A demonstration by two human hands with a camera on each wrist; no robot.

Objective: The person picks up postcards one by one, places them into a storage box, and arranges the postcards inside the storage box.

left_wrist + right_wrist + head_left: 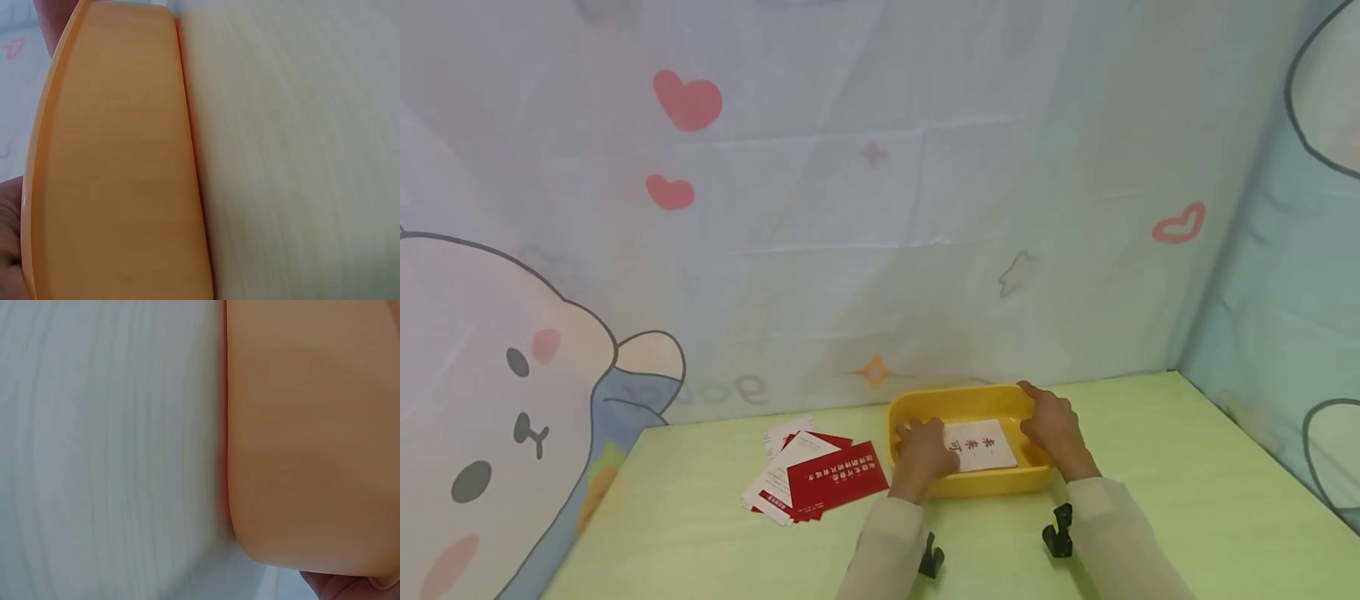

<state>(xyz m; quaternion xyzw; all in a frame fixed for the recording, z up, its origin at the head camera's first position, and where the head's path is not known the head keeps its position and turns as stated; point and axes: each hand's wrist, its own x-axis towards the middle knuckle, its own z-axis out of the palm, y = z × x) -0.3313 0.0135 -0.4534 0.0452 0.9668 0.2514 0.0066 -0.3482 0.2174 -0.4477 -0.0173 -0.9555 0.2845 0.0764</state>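
Yellow tray (996, 483) stands on the pale green surface (1210, 517), close to the far edge, between the far left and far right corners. Inside it lies a white card (996, 450) with red characters, toward the near wall. The right hand (1056, 427) is clamped on the tray's right end, its fingers reaching over the rim near the far right corner of the tray. The left hand (921, 450) reaches over the near rim at the tray's left end and covers the left side of the white card; whether its fingers are apart, or clamped on card or rim, cannot be told. Both wrist views are largely filled by the tray's smooth outer wall, with part of a hand showing beyond it.

Just beside the tray's left end, toward the far left corner of the surface, lies a loose, overlapping pile of red and white cards (793, 475); uppermost is a red card (838, 479) with white characters. Cream sleeves (1123, 533) cover both forearms, and a black clip (1058, 533) shows near each wrist. Behind the far edge hangs a pale backdrop (850, 208) printed with hearts and a cartoon animal.
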